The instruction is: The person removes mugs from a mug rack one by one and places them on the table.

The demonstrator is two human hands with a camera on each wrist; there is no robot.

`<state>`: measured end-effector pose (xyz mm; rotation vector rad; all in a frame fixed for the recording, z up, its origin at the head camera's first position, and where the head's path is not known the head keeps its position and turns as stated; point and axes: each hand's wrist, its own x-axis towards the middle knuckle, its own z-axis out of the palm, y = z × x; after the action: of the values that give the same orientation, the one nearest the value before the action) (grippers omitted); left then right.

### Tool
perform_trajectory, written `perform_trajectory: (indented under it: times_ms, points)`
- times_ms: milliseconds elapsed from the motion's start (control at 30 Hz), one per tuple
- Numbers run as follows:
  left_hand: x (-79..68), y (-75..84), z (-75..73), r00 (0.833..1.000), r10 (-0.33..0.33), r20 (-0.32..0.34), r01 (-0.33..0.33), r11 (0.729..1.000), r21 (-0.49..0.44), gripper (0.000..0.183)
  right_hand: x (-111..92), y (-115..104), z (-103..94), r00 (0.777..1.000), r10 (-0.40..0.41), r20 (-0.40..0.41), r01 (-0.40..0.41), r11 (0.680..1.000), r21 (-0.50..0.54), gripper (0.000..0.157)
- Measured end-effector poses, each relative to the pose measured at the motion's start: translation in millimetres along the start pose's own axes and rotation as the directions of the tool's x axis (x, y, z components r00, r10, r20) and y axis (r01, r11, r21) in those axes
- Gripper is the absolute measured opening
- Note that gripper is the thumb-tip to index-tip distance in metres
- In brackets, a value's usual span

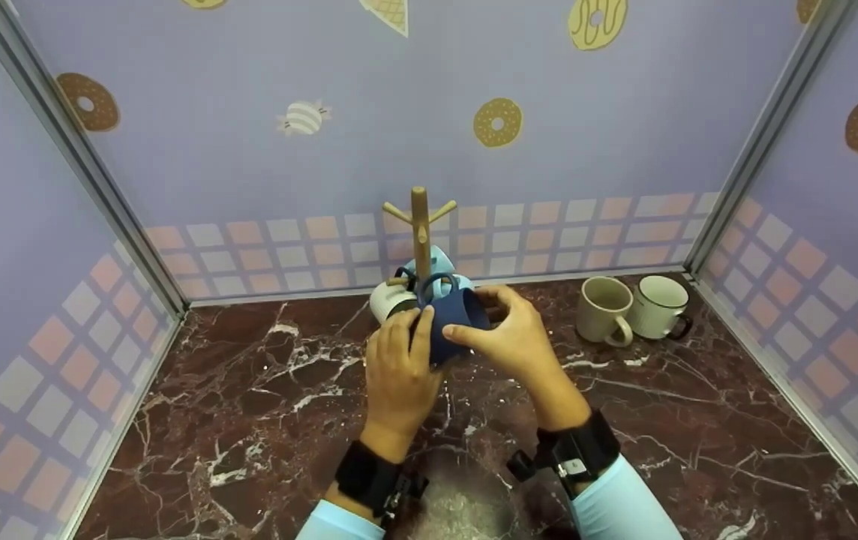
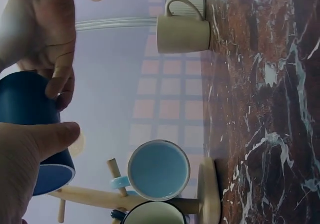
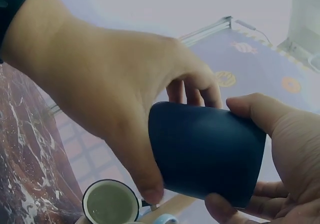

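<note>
A dark blue mug [image 1: 450, 324] is held in both hands in front of a wooden mug tree [image 1: 420, 225]. My left hand [image 1: 403, 367] grips its left end; in the right wrist view that hand's thumb and fingers [image 3: 295, 159] pinch the mug [image 3: 207, 151] from two sides. At the opposite end, my right hand [image 1: 515, 337] curls its thumb and fingers round the mug. The mug's handle points up, close to the tree's post. On the tree hang a light blue mug [image 2: 159, 170] and a white mug with a dark rim [image 2: 156, 215], partly hidden in the head view.
To the right, a beige mug [image 1: 604, 309] and a white mug with a black handle [image 1: 658, 306] stand side by side on the dark red marbled table [image 1: 249, 420]. Purple patterned panels [image 1: 399, 150] enclose the back and both sides.
</note>
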<state>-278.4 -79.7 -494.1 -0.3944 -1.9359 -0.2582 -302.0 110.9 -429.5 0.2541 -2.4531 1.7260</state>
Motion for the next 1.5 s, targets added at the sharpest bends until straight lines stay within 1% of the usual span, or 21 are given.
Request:
perform_trajectory:
  times_ms: [100,200,267,333,433,533,600,700,733,800,867,900,1000,1067,1100,1133,1267,1367,1433,1500]
  points:
    - [0.6,1.7,0.5,1.000,0.011,-0.019,-0.011,1.000,-0.002,0.089,-4,-4,1.3,1.000,-0.008,-0.002,0.008,1.000,-0.028,0.083]
    - [0.9,1.4,0.1,0.999,0.027,-0.019,-0.028,0.999,-0.024,0.095,-9,-8,1.8,1.000,-0.018,-0.007,0.018,0.996,-0.087,0.084]
    - [0.6,0.1,-0.7,1.000,0.029,-0.004,-0.029,0.999,-0.046,0.096,-11,-11,0.9,1.000,-0.024,-0.003,0.024,0.991,-0.133,0.084]
    - [0.9,-1.9,-2.3,1.000,0.018,0.015,-0.016,0.997,-0.081,0.095,-13,-13,-1.3,0.999,-0.035,0.009,0.036,0.986,-0.164,0.083]
    - [1.7,-6.0,-4.8,0.999,-0.010,0.049,0.017,0.990,-0.143,0.091,-14,-15,-7.1,0.997,-0.069,0.044,0.075,0.987,-0.142,0.076]
    - [3.8,-10.9,-8.0,0.996,-0.048,0.075,0.064,0.973,-0.220,0.090,-14,-15,-13.9,0.986,-0.138,0.091,0.146,0.986,-0.087,0.074]
    - [5.2,-13.9,-10.7,0.992,-0.082,0.094,0.105,0.955,-0.278,0.090,-14,-14,-17.4,0.976,-0.186,0.114,0.192,0.981,-0.043,0.072]
    - [7.5,-17.1,-14.3,0.980,-0.147,0.133,0.187,0.908,-0.374,0.091,-12,-14,-20.4,0.968,-0.226,0.110,0.227,0.974,0.007,0.057]
    - [8.3,-17.7,-15.7,0.973,-0.172,0.153,0.221,0.887,-0.405,0.091,-12,-13,-20.9,0.970,-0.223,0.100,0.222,0.975,0.023,0.050]
    - [9.7,-18.6,-18.2,0.955,-0.221,0.198,0.291,0.834,-0.469,0.091,-10,-12,-21.7,0.978,-0.196,0.076,0.192,0.980,0.054,0.041]
    - [11.3,-19.2,-20.5,0.933,-0.264,0.245,0.357,0.768,-0.531,0.089,-8,-11,-22.4,0.987,-0.153,0.051,0.150,0.986,0.067,0.038]
    - [12.3,-19.5,-21.6,0.921,-0.281,0.270,0.388,0.731,-0.562,0.088,-7,-10,-22.9,0.991,-0.131,0.040,0.128,0.989,0.071,0.038]
    - [16.1,-19.7,-25.1,0.885,-0.311,0.348,0.466,0.597,-0.653,0.083,-3,-8,-24.8,0.996,-0.088,0.029,0.085,0.993,0.081,0.037]
    - [18.2,-19.3,-26.6,0.862,-0.307,0.405,0.508,0.507,-0.697,0.079,-1,-6,-26.5,0.996,-0.079,0.044,0.075,0.993,0.091,0.037]
    - [19.4,-18.9,-27.4,0.851,-0.300,0.430,0.524,0.468,-0.712,0.078,-1,-5,-27.3,0.995,-0.079,0.055,0.073,0.992,0.100,0.037]
    - [20.3,-18.6,-27.9,0.843,-0.291,0.452,0.538,0.434,-0.723,0.077,-1,-5,-28.1,0.994,-0.081,0.067,0.073,0.991,0.110,0.037]
    - [20.5,-18.2,-27.8,0.821,-0.244,0.517,0.571,0.324,-0.754,0.077,-1,-8,-30.4,0.988,-0.086,0.125,0.063,0.981,0.181,0.038]
    - [18.8,-17.7,-28.7,0.812,-0.214,0.543,0.583,0.242,-0.775,0.080,-3,-9,-31.1,0.979,-0.101,0.177,0.057,0.969,0.241,0.039]
    - [17.1,-17.9,-29.6,0.809,-0.196,0.553,0.585,0.198,-0.786,0.083,-5,-9,-31.6,0.970,-0.120,0.211,0.061,0.961,0.269,0.039]
    - [15.1,-18.7,-30.9,0.808,-0.178,0.561,0.587,0.162,-0.794,0.085,-7,-9,-32.4,0.961,-0.134,0.244,0.057,0.952,0.300,0.037]
